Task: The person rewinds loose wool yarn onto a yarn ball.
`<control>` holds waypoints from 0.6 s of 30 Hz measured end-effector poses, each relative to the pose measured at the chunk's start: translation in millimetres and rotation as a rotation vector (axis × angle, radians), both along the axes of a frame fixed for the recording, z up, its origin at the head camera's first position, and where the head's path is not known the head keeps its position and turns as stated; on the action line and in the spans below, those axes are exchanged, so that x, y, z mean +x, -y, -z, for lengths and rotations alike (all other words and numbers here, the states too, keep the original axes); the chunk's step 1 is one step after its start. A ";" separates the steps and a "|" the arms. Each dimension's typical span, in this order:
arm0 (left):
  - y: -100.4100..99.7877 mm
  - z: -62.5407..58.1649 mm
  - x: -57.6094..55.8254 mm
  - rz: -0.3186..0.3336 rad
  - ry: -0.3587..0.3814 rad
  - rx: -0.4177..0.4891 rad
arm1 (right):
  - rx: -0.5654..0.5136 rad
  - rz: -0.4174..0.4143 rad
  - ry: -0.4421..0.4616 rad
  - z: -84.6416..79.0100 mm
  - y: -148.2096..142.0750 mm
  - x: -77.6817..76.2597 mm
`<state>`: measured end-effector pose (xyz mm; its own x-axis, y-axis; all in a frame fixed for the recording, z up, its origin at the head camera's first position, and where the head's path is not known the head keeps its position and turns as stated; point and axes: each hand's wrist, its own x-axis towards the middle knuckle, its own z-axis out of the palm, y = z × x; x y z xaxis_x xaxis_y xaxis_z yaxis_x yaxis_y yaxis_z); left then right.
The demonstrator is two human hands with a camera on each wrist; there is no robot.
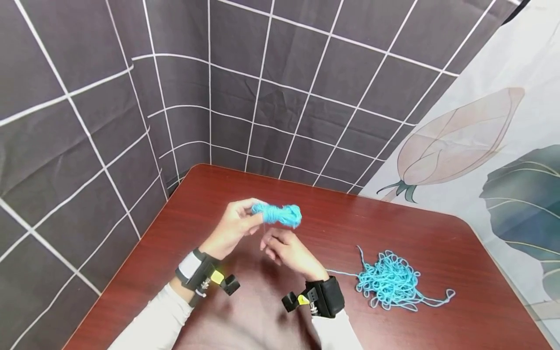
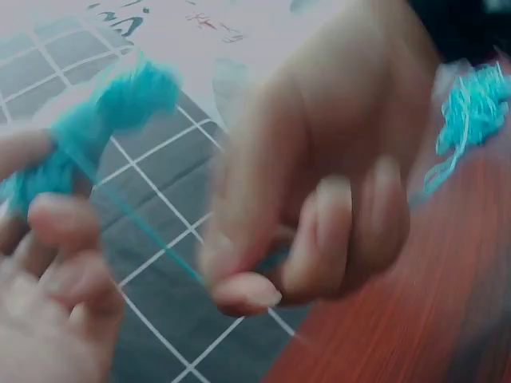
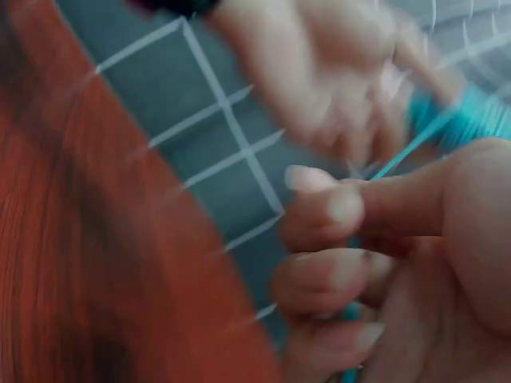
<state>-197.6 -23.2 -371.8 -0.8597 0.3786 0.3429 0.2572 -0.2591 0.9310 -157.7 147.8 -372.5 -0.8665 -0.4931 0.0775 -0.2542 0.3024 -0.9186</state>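
Note:
My left hand (image 1: 238,223) grips one end of a wound bundle of light blue yarn (image 1: 282,215), thumb on the near side. The bundle is held above the table, narrow at its wrapped middle and bulging at the free end. Just below and to the right is my right hand (image 1: 284,250), its fingers curled and pinching a strand of the yarn (image 2: 152,235) that runs taut from the bundle. In the right wrist view the strand (image 3: 407,155) enters between thumb and forefinger and reappears below the curled fingers. The left hand is blurred there.
A loose, tangled pile of the same yarn (image 1: 389,282) lies on the reddish-brown table (image 1: 442,238) at the right, with a strand leading toward the right wrist. Dark cloth with white grid lines (image 1: 262,97) hangs behind. Both wrists wear black straps with small cameras (image 1: 229,284).

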 end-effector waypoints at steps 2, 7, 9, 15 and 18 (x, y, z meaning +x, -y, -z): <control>0.9 -0.3 0.9 0.135 -0.022 -0.017 | -0.070 0.023 -0.021 2.7 -8.3 -5.2; -1.6 3.8 2.2 0.357 -0.167 -0.250 | -0.185 0.164 -0.013 2.6 -31.3 -14.8; -4.5 6.1 1.7 0.343 -0.272 -0.381 | -0.206 0.231 0.011 -0.6 -35.2 -15.5; -9.8 13.6 -5.6 -0.196 -0.360 -0.550 | -0.113 0.119 -0.113 -14.7 -15.8 -1.0; -8.1 14.1 -9.5 -0.389 -0.218 -0.391 | -0.030 0.042 -0.149 -12.9 -1.1 4.8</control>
